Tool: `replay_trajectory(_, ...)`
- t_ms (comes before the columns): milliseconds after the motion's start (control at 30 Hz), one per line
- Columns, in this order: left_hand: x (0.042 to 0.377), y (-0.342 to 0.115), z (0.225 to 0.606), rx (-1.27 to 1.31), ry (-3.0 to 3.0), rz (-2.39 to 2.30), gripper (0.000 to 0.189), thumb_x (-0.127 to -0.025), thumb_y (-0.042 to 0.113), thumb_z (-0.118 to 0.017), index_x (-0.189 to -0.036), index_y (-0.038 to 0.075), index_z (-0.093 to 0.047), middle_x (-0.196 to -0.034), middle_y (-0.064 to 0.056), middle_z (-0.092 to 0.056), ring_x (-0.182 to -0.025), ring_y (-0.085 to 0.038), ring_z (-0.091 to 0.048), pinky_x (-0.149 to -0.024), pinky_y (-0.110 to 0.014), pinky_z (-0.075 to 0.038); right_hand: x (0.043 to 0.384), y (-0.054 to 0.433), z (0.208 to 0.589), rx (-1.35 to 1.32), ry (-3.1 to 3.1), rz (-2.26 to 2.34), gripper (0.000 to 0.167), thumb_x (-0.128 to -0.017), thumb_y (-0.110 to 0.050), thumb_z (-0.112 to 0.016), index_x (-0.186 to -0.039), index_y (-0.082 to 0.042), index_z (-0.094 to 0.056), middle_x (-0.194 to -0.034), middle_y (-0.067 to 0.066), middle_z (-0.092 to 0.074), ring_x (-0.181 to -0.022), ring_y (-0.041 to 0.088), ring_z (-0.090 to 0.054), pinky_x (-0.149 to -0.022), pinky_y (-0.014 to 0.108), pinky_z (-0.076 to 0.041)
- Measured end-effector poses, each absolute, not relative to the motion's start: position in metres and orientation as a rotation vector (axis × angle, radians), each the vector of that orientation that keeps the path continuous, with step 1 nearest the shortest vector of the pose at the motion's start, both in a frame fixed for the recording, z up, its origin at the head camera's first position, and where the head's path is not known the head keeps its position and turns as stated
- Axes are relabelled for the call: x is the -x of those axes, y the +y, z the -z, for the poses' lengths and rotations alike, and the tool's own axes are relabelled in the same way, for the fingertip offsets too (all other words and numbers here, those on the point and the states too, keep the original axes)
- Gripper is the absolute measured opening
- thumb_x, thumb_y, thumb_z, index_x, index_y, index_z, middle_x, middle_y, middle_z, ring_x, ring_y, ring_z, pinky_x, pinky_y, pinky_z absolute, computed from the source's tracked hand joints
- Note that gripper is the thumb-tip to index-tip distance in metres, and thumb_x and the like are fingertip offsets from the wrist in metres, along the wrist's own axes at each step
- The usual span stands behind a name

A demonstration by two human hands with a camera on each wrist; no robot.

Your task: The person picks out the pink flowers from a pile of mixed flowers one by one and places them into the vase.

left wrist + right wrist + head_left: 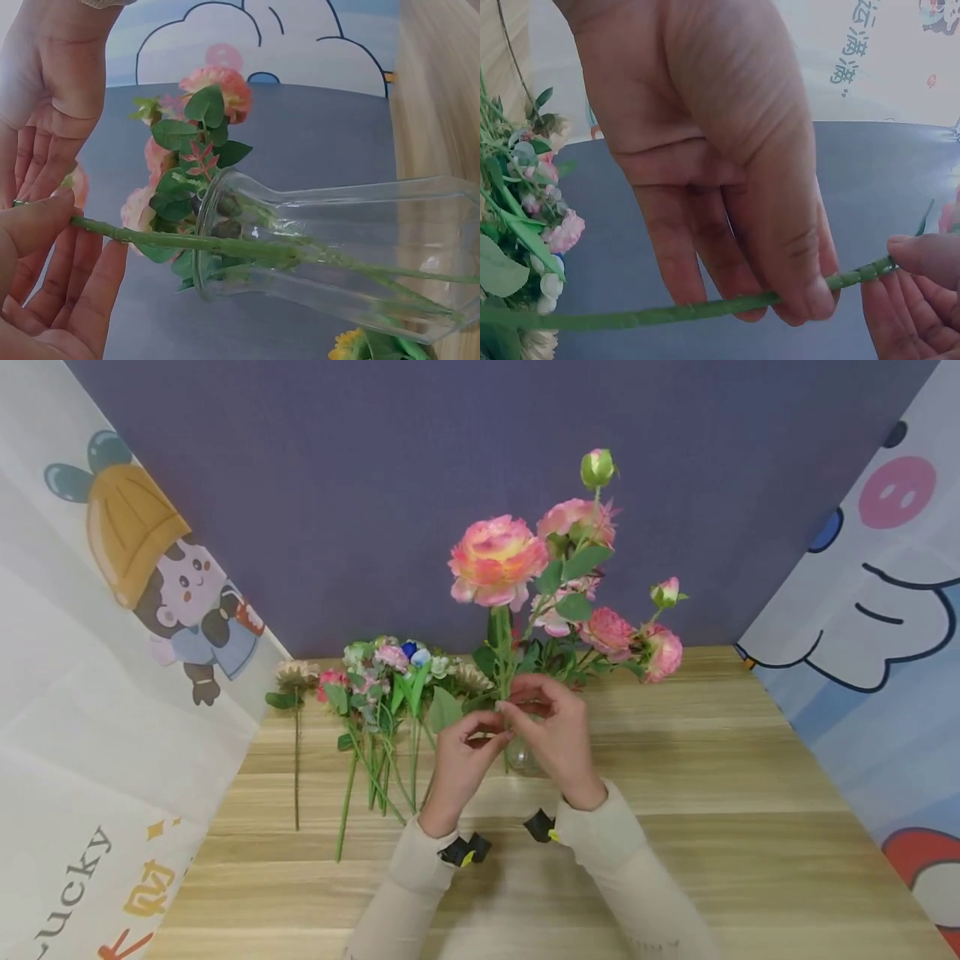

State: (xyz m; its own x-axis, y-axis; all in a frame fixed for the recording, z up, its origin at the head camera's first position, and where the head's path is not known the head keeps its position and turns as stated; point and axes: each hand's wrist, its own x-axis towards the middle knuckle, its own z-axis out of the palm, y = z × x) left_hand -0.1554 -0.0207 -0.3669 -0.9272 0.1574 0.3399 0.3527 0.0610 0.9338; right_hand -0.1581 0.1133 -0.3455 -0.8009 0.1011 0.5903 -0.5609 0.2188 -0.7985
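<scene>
My left hand [465, 764] and right hand [562, 739] meet on the green stem [667, 315] of a large pink-and-yellow artificial flower [498, 560]. The left thumb and fingers pinch the stem; just above, nearer the bloom, the right thumb and fingertips pinch it too. The flower stands upright between the hands. Behind the stem is a clear glass vase [360, 202], mostly hidden by the right hand in the head view. Pink flowers [607, 631] with green leaves and buds spread from the vase, leaning right. In the left wrist view the stem overlaps the vase's mouth and body.
A bunch of mixed artificial flowers [390, 681] lies left of the hands on the wooden table [712, 860], stems toward the front. One beige flower [296, 672] lies apart at far left. A dark panel [337, 485] stands behind, with printed sheets on both sides.
</scene>
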Motion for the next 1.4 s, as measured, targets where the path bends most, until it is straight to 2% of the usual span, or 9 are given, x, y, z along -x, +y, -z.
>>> replay_trajectory(233, 0.159, -0.029, 0.375, 0.517, -2.175, 2.037, 0.03, -0.083, 0.002, -0.07, -0.111, -0.005, -0.065, -0.104, -0.02, -0.067, -0.089, -0.023, -0.065, -0.075, -0.029, -0.055, 0.169, 0.121, 0.339, -0.407, -1.994, -1.602, 0.024, -0.078, -0.002, -0.075, -0.099, 0.003, -0.065, -0.088, 0.014, -0.067, -0.076, 0.007, -0.064, -0.069, 0.023, -0.055)
replay_trajectory(333, 0.163, -0.039, 0.382, 0.485, -2.183, 2.007, 0.03, -0.084, 0.003, -0.069, -0.112, -0.005, -0.064, -0.104, -0.02, -0.067, -0.09, -0.027, -0.065, -0.074, -0.026, -0.055, 0.174, 0.124, 0.335, -0.401, -2.003, -1.599, 0.024, -0.078, -0.002, -0.075, -0.1, 0.003, -0.064, -0.087, 0.015, -0.067, -0.075, 0.006, -0.063, -0.068, 0.023, -0.055)
replay_trajectory(500, 0.178, -0.059, 0.403, 0.381, -2.192, 1.945, 0.029, -0.084, 0.009, -0.071, -0.11, -0.002, -0.066, -0.102, -0.018, -0.068, -0.088, -0.022, -0.065, -0.073, -0.023, -0.054, 0.185, 0.129, 0.326, -0.39, -2.027, -1.602, 0.025, -0.079, -0.003, -0.075, -0.101, 0.003, -0.065, -0.088, 0.015, -0.066, -0.075, 0.006, -0.062, -0.067, 0.022, -0.055)
replay_trajectory(567, 0.184, -0.067, 0.414, 0.328, -2.211, 1.907, 0.028, -0.085, 0.011, -0.071, -0.11, 0.0, -0.067, -0.102, -0.016, -0.069, -0.089, -0.021, -0.065, -0.074, -0.023, -0.054, 0.189, 0.133, 0.322, -0.379, -2.036, -1.603, 0.026, -0.079, -0.004, -0.075, -0.102, 0.003, -0.065, -0.09, 0.016, -0.066, -0.075, 0.005, -0.062, -0.068, 0.021, -0.054)
replay_trajectory(633, 0.189, -0.075, 0.425, 0.292, -2.231, 1.851, 0.029, -0.085, 0.014, -0.071, -0.111, 0.002, -0.068, -0.103, -0.015, -0.069, -0.091, -0.025, -0.065, -0.075, -0.025, -0.054, 0.193, 0.137, 0.319, -0.364, -2.03, -1.623, 0.026, -0.079, -0.004, -0.074, -0.102, 0.004, -0.064, -0.091, 0.016, -0.066, -0.075, 0.004, -0.062, -0.068, 0.021, -0.054)
replay_trajectory(767, 0.193, -0.089, 0.435, 0.265, -2.239, 1.789, 0.028, -0.086, 0.012, -0.07, -0.111, 0.002, -0.067, -0.104, -0.016, -0.068, -0.093, -0.026, -0.065, -0.076, -0.025, -0.054, 0.199, 0.148, 0.316, -0.329, -1.984, -1.673, 0.028, -0.079, -0.003, -0.074, -0.103, 0.005, -0.064, -0.093, 0.016, -0.065, -0.076, 0.006, -0.063, -0.07, 0.021, -0.054)
replay_trajectory(1033, 0.196, -0.106, 0.445, 0.26, -2.255, 1.712, 0.025, -0.086, 0.006, -0.068, -0.11, 0.0, -0.067, -0.1, -0.014, -0.069, -0.087, -0.02, -0.065, -0.072, -0.021, -0.054, 0.212, 0.164, 0.307, -0.267, -1.986, -1.683, 0.029, -0.081, -0.007, -0.074, -0.105, 0.004, -0.064, -0.089, 0.002, -0.065, -0.077, 0.006, -0.063, -0.071, 0.02, -0.053)
replay_trajectory(1233, 0.197, -0.113, 0.446, 0.207, -2.353, 1.681, 0.027, -0.087, 0.009, -0.068, -0.112, -0.001, -0.066, -0.103, -0.015, -0.068, -0.091, -0.025, -0.064, -0.075, -0.026, -0.055, 0.222, 0.17, 0.303, -0.269, -2.002, -1.654, 0.03, -0.081, -0.01, -0.075, -0.107, 0.002, -0.065, -0.09, 0.005, -0.066, -0.077, 0.007, -0.063, -0.072, 0.02, -0.053)
replay_trajectory(1400, 0.196, -0.118, 0.447, 0.189, -2.379, 1.697, 0.029, -0.088, 0.013, -0.067, -0.114, -0.002, -0.065, -0.106, -0.018, -0.067, -0.094, -0.029, -0.063, -0.077, -0.028, -0.055, 0.228, 0.174, 0.3, -0.251, -1.986, -1.691, 0.029, -0.08, -0.01, -0.075, -0.105, 0.001, -0.065, -0.086, 0.0, -0.066, -0.077, 0.01, -0.063, -0.07, 0.02, -0.052)
